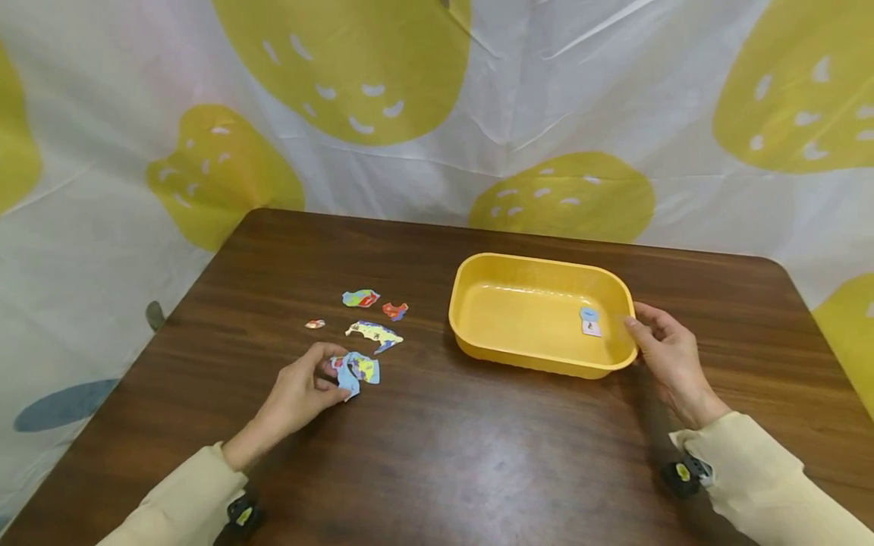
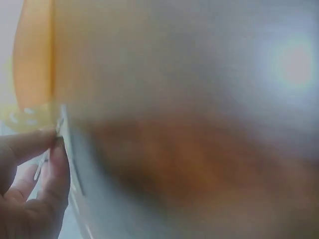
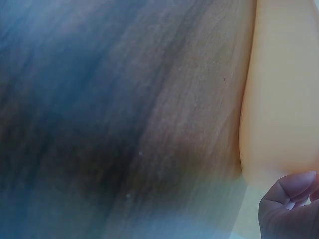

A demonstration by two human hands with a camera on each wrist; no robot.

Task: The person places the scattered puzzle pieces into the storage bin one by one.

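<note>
Left of lower centre, your left hand [image 1: 300,388] pinches light-blue, irregular flat pieces with coloured patches [image 1: 349,384] between thumb and fingers. A jagged yellow-and-blue flat piece [image 1: 372,332] lies just above them on the brown wood-grain table [image 1: 437,455]. Right of centre, your right hand [image 1: 672,360] grips the right rim of the yellow rounded-rectangular tray [image 1: 519,322].
</note>
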